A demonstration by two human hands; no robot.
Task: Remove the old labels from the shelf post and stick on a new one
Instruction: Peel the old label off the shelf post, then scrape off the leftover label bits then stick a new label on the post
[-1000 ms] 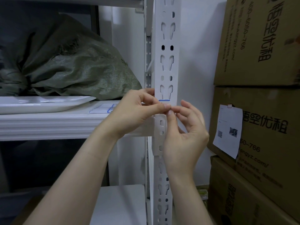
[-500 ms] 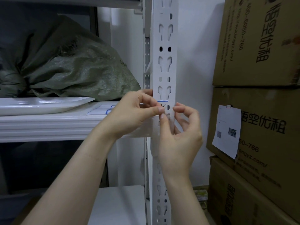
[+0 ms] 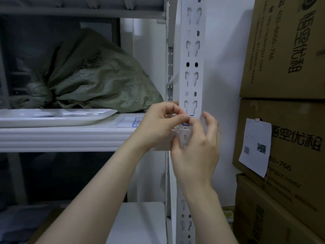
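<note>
Where the label (image 3: 191,117) sits on the shelf post (image 3: 193,76), left hand (image 3: 158,125) and right hand (image 3: 197,154) pinch it.

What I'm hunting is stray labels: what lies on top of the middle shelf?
On the shelf sit a green sack, a white tray and a flat blue-bordered label sheet. The left hand covers its right end, so that part cannot be seen.

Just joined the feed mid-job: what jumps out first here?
The left hand and right hand meet at the white post in the middle, pinching a blue-edged label just above the shelf beam. A green sack lies on the shelf at left; stacked cardboard boxes fill the right side.
</note>
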